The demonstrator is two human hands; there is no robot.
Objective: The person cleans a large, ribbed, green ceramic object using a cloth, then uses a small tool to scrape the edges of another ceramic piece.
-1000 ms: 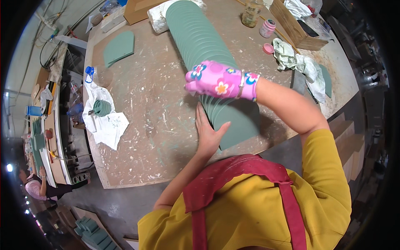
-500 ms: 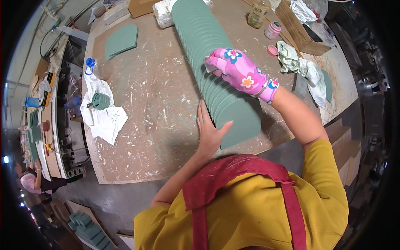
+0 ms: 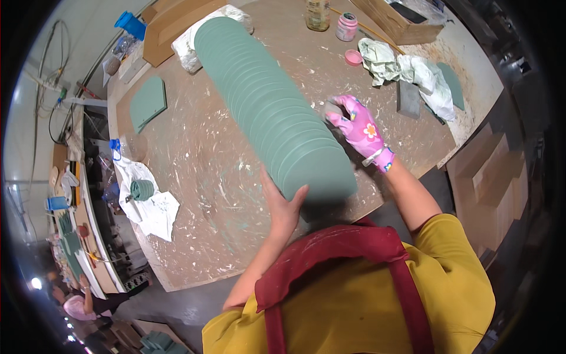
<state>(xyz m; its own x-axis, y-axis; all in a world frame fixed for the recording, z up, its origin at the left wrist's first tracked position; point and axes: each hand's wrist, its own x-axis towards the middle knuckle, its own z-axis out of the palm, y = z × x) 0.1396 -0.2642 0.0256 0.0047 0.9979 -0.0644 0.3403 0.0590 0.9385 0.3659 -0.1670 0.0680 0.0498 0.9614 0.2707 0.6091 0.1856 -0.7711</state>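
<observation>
A long row of thin green panels (image 3: 259, 106) with rounded tops stands packed face to face, running from near the table's front edge to the far side. My bare left hand (image 3: 283, 203) grips its near left corner, thumb over the nearest panel and fingers along the left side. My right hand (image 3: 361, 127), in a pink flowered glove, is just right of the row, apart from its top. Its fingers are closed on a small greyish pad (image 3: 333, 110), partly hidden, whose exact kind I cannot make out.
The scuffed worktable (image 3: 206, 194) holds a loose green panel (image 3: 148, 103), a white cloth (image 3: 156, 215) with a green coil (image 3: 141, 190), a pink jar (image 3: 346, 27), a glass jar (image 3: 318, 15), crumpled rags (image 3: 380, 62) and a grey block (image 3: 408, 99). Another person (image 3: 82, 304) is at far left.
My right hand has moved from the top of the row to its right side, keeping the pad. My left hand stays at the near corner. The whole view has shifted and turned.
</observation>
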